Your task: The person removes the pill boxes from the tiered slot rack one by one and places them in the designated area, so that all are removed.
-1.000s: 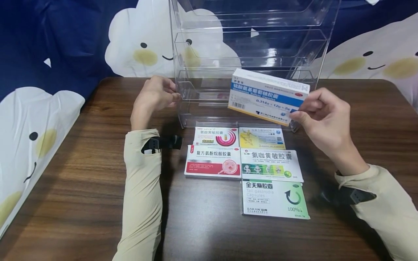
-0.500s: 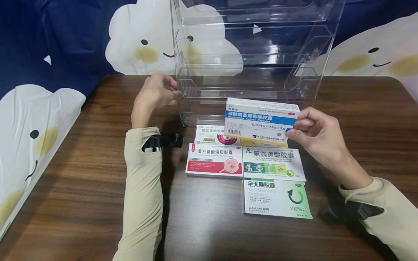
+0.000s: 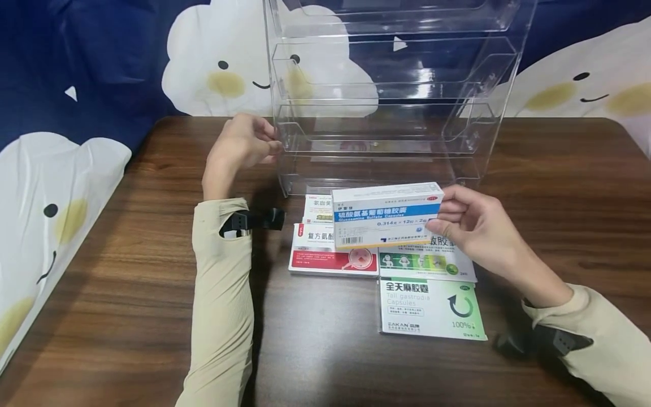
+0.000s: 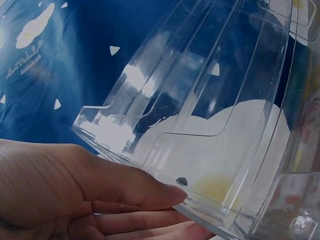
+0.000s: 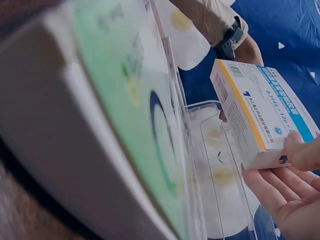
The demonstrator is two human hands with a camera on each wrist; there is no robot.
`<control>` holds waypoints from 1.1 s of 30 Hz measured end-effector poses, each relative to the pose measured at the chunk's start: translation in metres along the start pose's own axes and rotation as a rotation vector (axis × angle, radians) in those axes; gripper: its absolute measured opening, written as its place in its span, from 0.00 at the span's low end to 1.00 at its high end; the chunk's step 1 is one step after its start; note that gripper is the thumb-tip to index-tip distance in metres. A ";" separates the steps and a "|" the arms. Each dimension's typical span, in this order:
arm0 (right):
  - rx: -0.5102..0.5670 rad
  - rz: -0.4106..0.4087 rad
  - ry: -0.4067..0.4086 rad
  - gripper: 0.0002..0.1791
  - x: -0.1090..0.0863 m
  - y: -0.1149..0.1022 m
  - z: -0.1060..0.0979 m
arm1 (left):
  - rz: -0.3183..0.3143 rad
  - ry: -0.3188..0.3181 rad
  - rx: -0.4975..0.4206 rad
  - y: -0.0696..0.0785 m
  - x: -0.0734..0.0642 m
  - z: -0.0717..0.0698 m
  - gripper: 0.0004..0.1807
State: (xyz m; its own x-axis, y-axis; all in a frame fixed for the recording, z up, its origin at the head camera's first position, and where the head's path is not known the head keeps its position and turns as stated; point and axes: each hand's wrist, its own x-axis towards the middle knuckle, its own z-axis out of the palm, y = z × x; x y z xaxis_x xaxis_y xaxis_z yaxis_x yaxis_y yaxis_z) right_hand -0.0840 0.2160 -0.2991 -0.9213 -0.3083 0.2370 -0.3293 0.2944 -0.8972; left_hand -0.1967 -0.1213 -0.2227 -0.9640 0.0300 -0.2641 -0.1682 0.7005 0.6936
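Observation:
My right hand (image 3: 478, 229) pinches the right end of a white and blue medicine box (image 3: 383, 219), thumb on its front. The box is raised off the table, over several flat-lying boxes, and partly covers them. In the right wrist view the fingers reach under the box (image 5: 260, 107). At the left side of a clear acrylic display rack (image 3: 386, 148) is my left hand (image 3: 239, 144). The left wrist view has its thumb and fingers (image 4: 115, 182) pinching the rack's side edge.
Below the rack lie a red and white box (image 3: 325, 263), a white box with a green strip (image 3: 422, 265) and a green and white box (image 3: 432, 308). Behind the brown table (image 3: 127, 271) hangs a blue cloth (image 3: 112, 62) with white clouds.
My right hand has brought the blue and white box down and to the left, away from the rack's lower tier to above the flat boxes. My left hand has stayed at the rack.

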 end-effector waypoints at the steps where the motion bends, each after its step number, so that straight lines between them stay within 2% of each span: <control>1: -0.002 -0.007 -0.008 0.18 -0.001 -0.001 0.001 | 0.006 -0.001 0.002 0.000 0.000 0.000 0.11; 7: 0.017 -0.024 -0.070 0.23 -0.005 -0.003 0.005 | 0.022 0.003 0.012 0.000 0.000 0.001 0.11; 14: -0.022 -0.016 -0.158 0.20 -0.008 -0.010 0.011 | 0.020 0.008 0.025 0.000 0.000 0.001 0.11; 20: 0.007 -0.007 -0.238 0.19 -0.011 -0.015 0.016 | 0.021 0.017 0.017 -0.001 0.000 0.001 0.09; 26: -0.051 0.010 -0.249 0.18 -0.016 -0.021 0.021 | 0.011 0.005 0.014 0.000 0.000 0.001 0.10; 33: -0.122 -0.017 -0.237 0.18 -0.024 -0.027 0.027 | 0.008 0.006 0.018 0.000 0.000 0.000 0.10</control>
State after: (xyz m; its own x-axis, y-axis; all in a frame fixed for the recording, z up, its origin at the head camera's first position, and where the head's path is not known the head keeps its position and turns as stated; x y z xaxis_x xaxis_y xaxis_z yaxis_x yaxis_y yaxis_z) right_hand -0.0474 0.1909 -0.2901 -0.8460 -0.5130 0.1452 -0.3804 0.3900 -0.8385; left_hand -0.1966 -0.1211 -0.2231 -0.9667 0.0315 -0.2540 -0.1563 0.7132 0.6833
